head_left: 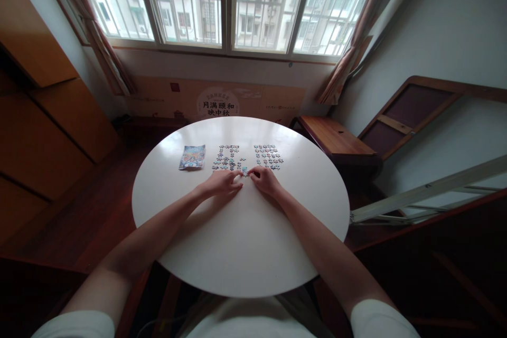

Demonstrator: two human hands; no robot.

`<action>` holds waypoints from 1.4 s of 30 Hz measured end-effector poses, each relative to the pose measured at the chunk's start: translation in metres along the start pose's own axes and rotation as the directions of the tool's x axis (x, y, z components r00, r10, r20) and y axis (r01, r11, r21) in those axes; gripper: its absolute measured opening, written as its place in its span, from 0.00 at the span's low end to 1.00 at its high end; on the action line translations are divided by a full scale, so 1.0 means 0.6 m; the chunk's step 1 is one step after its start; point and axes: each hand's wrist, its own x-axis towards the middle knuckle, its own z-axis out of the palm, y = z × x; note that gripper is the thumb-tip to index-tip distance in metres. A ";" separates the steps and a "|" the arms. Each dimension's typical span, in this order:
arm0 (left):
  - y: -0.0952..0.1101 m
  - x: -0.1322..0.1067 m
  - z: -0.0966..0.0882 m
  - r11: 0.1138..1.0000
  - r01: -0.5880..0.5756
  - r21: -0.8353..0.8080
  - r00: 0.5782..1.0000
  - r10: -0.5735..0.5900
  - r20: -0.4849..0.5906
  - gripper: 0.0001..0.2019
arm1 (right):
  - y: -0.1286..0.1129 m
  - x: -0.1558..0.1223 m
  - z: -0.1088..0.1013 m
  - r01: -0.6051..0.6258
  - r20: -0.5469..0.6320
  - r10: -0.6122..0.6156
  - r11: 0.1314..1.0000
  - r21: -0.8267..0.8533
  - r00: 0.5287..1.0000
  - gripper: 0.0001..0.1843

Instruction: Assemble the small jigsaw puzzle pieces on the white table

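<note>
Several small jigsaw puzzle pieces, a few seemingly joined into a little bluish cluster (244,170), lie between my two hands on the white round table (245,243). My left hand (224,182) comes in from the left, its index fingertip at the cluster's edge and its thumb apart, lower down. From the right, my right hand (265,179) has its fingers curled and pinched at the cluster's other edge, apparently on a puzzle piece; the fingers partly hide it. Loose puzzle pieces (226,162) spread just beyond my left hand. More puzzle pieces (269,152) stand in rows beyond my right hand.
A colourful picture packet (192,158) lies on the table's left side. Behind the table are a printed cardboard panel (158,96) and barred windows. A wooden bench (336,136) stands at the back right, a wooden cabinet (59,127) at the left.
</note>
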 end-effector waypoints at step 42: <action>0.007 -0.001 0.005 0.999 -0.026 -0.024 0.997 0.025 -0.067 0.20 | -0.001 0.000 0.000 0.037 0.038 -0.034 0.996 -0.078 0.999 0.13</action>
